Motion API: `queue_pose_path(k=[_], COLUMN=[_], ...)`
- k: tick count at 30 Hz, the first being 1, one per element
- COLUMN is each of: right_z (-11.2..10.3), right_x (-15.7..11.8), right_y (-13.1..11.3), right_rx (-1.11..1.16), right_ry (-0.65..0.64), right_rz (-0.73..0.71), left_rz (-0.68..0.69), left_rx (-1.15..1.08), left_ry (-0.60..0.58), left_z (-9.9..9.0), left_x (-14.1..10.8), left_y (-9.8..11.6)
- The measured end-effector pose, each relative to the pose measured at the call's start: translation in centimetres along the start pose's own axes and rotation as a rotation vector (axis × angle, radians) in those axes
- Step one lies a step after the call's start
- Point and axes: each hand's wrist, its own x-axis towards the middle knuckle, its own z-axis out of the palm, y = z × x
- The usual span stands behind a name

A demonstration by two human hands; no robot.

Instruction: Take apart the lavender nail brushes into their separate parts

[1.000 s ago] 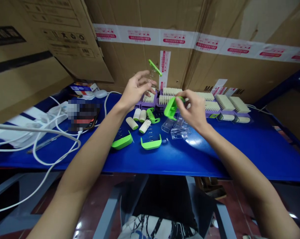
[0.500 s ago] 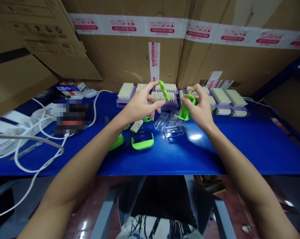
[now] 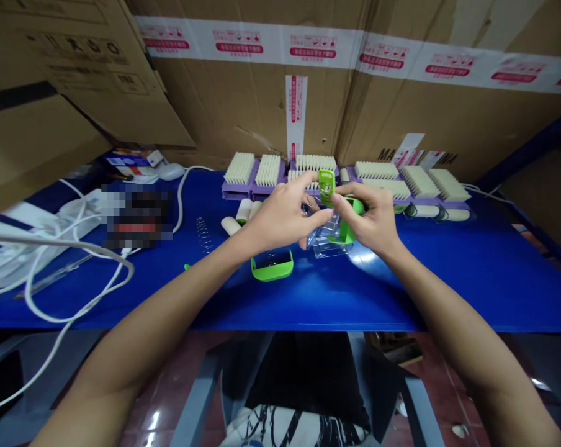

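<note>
My left hand point(image 3: 287, 211) pinches a small flat green plastic piece point(image 3: 326, 185) with an opening in it, held up on edge. My right hand point(image 3: 373, 217) is closed on a larger green plastic housing point(image 3: 350, 222). Its thumb tip is close to the small piece; whether they touch I cannot tell. Under the hands lie clear plastic parts point(image 3: 329, 247). A U-shaped green part point(image 3: 273, 270) lies below my left wrist. Left of that hand are a coiled spring point(image 3: 203, 234) and several cream rollers point(image 3: 244, 211), partly hidden by the forearm.
Purple blocks with cream bristles point(image 3: 240, 169) line the back of the blue table point(image 3: 471, 273), below a cardboard wall point(image 3: 243, 99). Cream rollers point(image 3: 424, 212) lie back right. White cables point(image 3: 76, 248) and a blurred-out dark object point(image 3: 138, 220) are on the left.
My left hand has moved right with the small green piece, bringing it beside the housing in my right hand. The piece has turned its flat face toward me. The view has shifted slightly.
</note>
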Motion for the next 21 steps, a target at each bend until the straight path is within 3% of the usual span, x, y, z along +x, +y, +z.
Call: queue_pose_path(k=[3, 6, 9, 15, 21], right_z=[-0.1, -0.3, -0.4, -0.6, -0.5], right_x=[0.0, 0.1, 0.2, 0.5, 0.7], right_y=[-0.2, -0.2, -0.2, 0.2, 1.6], right_rx=[-0.020, 0.002, 0.042, 0.093, 0.016], right_ry=[0.058, 0.055, -0.013, -0.166, -0.227], right_rz=[-0.018, -0.065, -0.060, -0.006, 0.080], left_rz=[-0.008, 0.039, 0.105, 0.080, -0.061], left_rx=[-0.110, -0.170, -0.192, -0.268, -0.391], left_ry=[-0.073, -0.004, 0.108, 0.059, 0.267], left_z=[-0.7, -1.6, -1.9, -1.3, -1.8], left_x=[0.1, 0.2, 0.3, 0.7, 1.1], left_y=[0.6, 0.8, 0.5, -1.0, -2.0])
